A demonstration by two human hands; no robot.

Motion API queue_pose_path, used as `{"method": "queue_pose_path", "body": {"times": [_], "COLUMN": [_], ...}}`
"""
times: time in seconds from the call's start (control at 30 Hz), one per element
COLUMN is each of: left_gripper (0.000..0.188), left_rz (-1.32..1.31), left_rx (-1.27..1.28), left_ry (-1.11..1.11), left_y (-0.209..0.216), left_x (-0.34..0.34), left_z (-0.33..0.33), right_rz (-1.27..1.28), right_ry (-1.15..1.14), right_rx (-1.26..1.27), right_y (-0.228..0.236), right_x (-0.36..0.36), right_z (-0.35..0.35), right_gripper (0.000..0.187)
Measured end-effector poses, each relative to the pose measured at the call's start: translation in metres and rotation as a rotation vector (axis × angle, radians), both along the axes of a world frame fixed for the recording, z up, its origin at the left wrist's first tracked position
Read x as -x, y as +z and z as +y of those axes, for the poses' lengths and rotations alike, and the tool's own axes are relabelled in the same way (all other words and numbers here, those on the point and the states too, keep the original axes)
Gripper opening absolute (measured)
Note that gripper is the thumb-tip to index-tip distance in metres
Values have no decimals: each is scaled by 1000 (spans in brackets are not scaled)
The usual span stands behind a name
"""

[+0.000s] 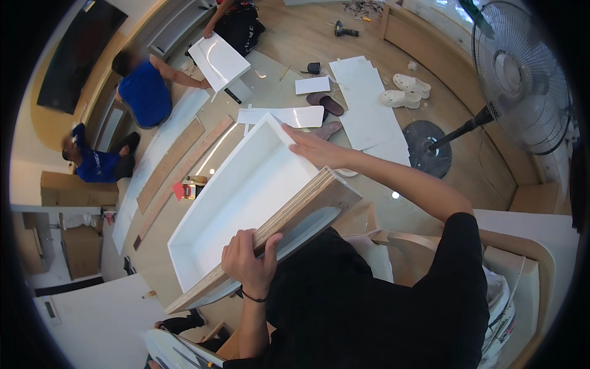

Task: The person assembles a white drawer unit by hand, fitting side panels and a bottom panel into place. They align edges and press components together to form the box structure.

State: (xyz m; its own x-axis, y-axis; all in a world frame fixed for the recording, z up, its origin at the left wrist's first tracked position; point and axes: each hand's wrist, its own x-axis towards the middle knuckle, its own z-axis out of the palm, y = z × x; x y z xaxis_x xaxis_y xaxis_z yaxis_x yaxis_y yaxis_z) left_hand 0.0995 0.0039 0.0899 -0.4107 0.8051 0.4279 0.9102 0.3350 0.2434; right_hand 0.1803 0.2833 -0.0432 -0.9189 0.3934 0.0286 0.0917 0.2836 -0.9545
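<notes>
A large white shallow box (243, 190), its long near side edged in bare layered plywood (289, 212), is tilted in front of me with its hollow side up. My left hand (251, 258) is closed over the plywood edge, thumb on the near side and fingers over the top. At the box's right end wall, my right hand (313, 149) grips the rim; some of its fingers are hidden behind the wall. The box's lower left corner hangs over the floor near my lap.
Two people in blue shirts (144, 95) (101, 165) sit at left; another person's hand (209, 29) holds a white panel (220, 61). A standing fan (507, 67), white clogs (409, 91), slippers (326, 103), a drill (346, 29) and boards (372, 101) lie around. A red-and-yellow can (189, 190) stands beyond the box.
</notes>
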Motion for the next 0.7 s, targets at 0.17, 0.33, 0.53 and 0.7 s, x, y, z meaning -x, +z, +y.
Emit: {"method": "queue_pose_path", "body": {"times": [0.17, 0.33, 0.53, 0.7], "left_gripper": [52, 57, 69, 68], "left_rz": [-51, -201, -364, -360], "left_rx": [-50, -69, -150, -100], "left_ry": [11, 39, 30, 21], "left_y": [-13, -12, -11, -11], "left_x": [9, 26, 42, 42], "left_z": [-9, -17, -24, -31], "right_rz": [-184, -284, -110, 38], "right_ry": [-236, -307, -280, -368], "right_rx": [59, 474, 888, -164], "right_y": [-39, -61, -55, -29], "right_x": [44, 38, 0, 11], "right_z": [32, 49, 25, 21], "right_gripper": [70, 62, 60, 57]}}
